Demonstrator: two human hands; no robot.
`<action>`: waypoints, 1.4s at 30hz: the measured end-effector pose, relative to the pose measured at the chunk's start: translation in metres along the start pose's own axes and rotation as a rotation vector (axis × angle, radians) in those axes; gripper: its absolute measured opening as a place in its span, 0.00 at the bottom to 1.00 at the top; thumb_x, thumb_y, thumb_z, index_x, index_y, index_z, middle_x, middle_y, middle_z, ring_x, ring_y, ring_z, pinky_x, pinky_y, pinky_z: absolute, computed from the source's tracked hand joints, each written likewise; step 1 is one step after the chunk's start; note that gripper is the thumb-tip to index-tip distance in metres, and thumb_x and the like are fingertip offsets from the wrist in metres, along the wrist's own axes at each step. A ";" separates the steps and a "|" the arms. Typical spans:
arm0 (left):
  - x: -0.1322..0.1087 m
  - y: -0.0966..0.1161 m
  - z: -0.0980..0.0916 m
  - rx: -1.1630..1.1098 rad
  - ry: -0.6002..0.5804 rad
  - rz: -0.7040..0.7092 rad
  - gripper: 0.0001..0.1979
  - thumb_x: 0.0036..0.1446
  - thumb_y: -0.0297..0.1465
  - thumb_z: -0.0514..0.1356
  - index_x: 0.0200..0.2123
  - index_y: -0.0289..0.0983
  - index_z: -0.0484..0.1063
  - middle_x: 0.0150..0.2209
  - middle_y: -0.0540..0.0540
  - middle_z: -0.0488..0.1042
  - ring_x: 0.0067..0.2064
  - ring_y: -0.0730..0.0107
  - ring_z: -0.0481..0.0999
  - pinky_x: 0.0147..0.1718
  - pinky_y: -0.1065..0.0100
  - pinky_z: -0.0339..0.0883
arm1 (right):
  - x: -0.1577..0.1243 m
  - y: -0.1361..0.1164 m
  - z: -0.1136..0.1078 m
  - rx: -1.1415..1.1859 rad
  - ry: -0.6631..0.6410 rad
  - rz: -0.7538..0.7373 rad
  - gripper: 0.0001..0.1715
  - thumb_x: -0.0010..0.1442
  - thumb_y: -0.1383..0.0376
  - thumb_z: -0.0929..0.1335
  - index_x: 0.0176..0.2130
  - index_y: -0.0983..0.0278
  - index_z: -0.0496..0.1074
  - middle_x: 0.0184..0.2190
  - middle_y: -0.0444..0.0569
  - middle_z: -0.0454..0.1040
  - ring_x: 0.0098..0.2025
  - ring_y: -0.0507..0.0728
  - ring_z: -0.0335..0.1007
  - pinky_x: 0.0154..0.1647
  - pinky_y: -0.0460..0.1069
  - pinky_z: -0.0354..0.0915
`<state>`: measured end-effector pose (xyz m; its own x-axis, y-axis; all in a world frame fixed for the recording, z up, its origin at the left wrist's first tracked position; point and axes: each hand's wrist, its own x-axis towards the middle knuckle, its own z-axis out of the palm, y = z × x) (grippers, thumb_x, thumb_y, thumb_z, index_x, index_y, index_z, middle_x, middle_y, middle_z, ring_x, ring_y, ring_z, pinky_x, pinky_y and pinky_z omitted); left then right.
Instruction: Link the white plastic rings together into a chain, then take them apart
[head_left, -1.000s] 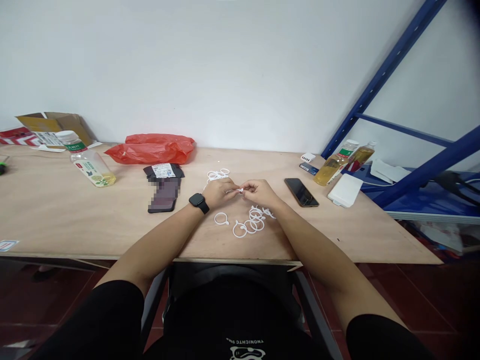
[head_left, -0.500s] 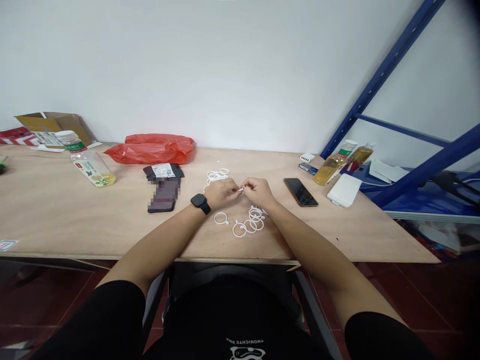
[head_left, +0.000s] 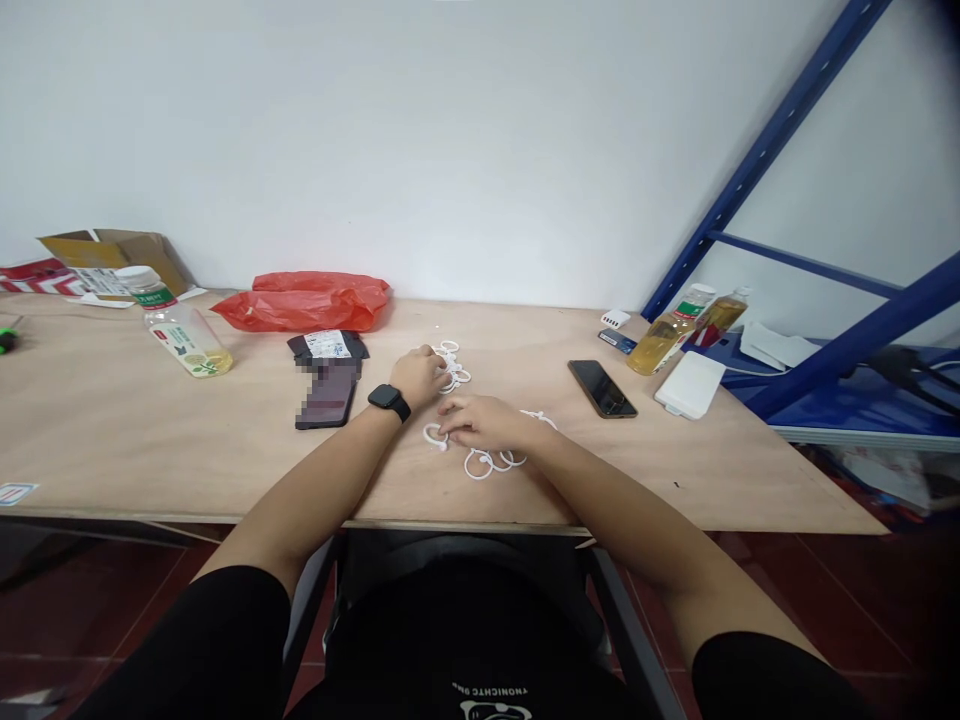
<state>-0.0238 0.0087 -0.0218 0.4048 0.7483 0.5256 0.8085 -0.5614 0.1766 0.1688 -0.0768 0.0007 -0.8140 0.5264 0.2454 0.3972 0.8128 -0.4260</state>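
So, two loose groups of white rings are spread out on the wooden table [head_left: 390,480], both kinda mid-table. The far bunch of rings [head_left: 454,378] is partly covered by the left hand [head_left: 420,375], whose fingers are curled down at the bunch's left side. Whether anything's pinched there can't be told, since the fingertips are mostly hidden.

The right hand [head_left: 480,422] is held palm down, a bit nearer and to the right. Its fingers are bent and slightly apart, with the tips brought right to the right edge of a single ring [head_left: 430,441]. Whether that one's actually gripped can't be made out either. The near bunch of rings [head_left: 486,459] is partly blocked from view by the right hand and wrist, with a few more bits of white seen poking out on the far side of the wrist.

A black watch [head_left: 385,396] is worn on the left wrist. Over to the left, a dark phone-like thing [head_left: 327,395] is laid near a black packet [head_left: 328,346], with a red plastic bag [head_left: 307,302] left behind them. On the right, a phone [head_left: 602,388] is laid flat, and a white case [head_left: 690,384] is placed farther right.
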 end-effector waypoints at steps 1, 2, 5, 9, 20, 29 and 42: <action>0.000 0.001 0.001 -0.004 -0.001 0.008 0.10 0.55 0.39 0.63 0.35 0.38 0.79 0.38 0.42 0.74 0.38 0.60 0.74 0.37 0.63 0.67 | 0.001 0.001 0.001 -0.032 -0.005 0.010 0.13 0.59 0.69 0.68 0.42 0.58 0.79 0.50 0.50 0.72 0.47 0.56 0.71 0.48 0.50 0.66; 0.000 0.002 0.001 -0.014 0.003 0.014 0.11 0.56 0.39 0.63 0.35 0.38 0.79 0.38 0.42 0.74 0.39 0.61 0.74 0.37 0.63 0.68 | 0.001 0.002 0.000 -0.060 -0.005 0.023 0.11 0.59 0.68 0.68 0.41 0.59 0.79 0.49 0.50 0.72 0.46 0.56 0.71 0.48 0.50 0.65; -0.001 0.008 -0.003 -0.085 0.026 0.024 0.13 0.59 0.40 0.60 0.38 0.38 0.79 0.40 0.42 0.74 0.41 0.61 0.74 0.40 0.63 0.68 | 0.000 0.009 -0.004 -0.071 0.051 0.084 0.08 0.61 0.69 0.67 0.38 0.62 0.76 0.44 0.51 0.73 0.44 0.57 0.69 0.46 0.50 0.64; -0.001 0.017 -0.012 -0.209 0.018 0.125 0.13 0.64 0.37 0.55 0.40 0.37 0.78 0.41 0.42 0.74 0.43 0.63 0.74 0.44 0.62 0.68 | -0.006 0.024 -0.011 0.110 0.251 0.229 0.06 0.62 0.67 0.64 0.37 0.64 0.71 0.36 0.48 0.72 0.38 0.55 0.66 0.43 0.50 0.63; -0.005 0.030 -0.021 -0.370 -0.031 0.265 0.12 0.65 0.34 0.52 0.39 0.37 0.74 0.36 0.44 0.74 0.36 0.67 0.72 0.39 0.65 0.66 | -0.011 0.041 -0.015 0.680 0.392 0.466 0.17 0.57 0.51 0.68 0.34 0.62 0.66 0.30 0.43 0.70 0.33 0.52 0.68 0.39 0.48 0.65; -0.004 0.031 -0.020 -0.260 -0.066 0.292 0.17 0.69 0.39 0.48 0.36 0.37 0.73 0.33 0.45 0.75 0.35 0.68 0.73 0.35 0.67 0.62 | -0.009 0.043 -0.015 0.629 0.547 0.396 0.12 0.53 0.60 0.70 0.37 0.64 0.72 0.35 0.47 0.75 0.38 0.54 0.72 0.44 0.50 0.67; -0.007 0.047 -0.022 -0.101 -0.210 0.397 0.17 0.67 0.37 0.50 0.33 0.36 0.74 0.33 0.45 0.77 0.35 0.67 0.75 0.34 0.67 0.62 | -0.007 0.030 -0.016 0.380 0.575 0.425 0.08 0.46 0.66 0.67 0.30 0.65 0.73 0.25 0.44 0.73 0.28 0.51 0.67 0.31 0.46 0.62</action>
<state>0.0022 -0.0311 0.0011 0.7608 0.5181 0.3908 0.5321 -0.8428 0.0813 0.1931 -0.0524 -0.0001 -0.2399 0.9010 0.3614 0.3682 0.4289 -0.8249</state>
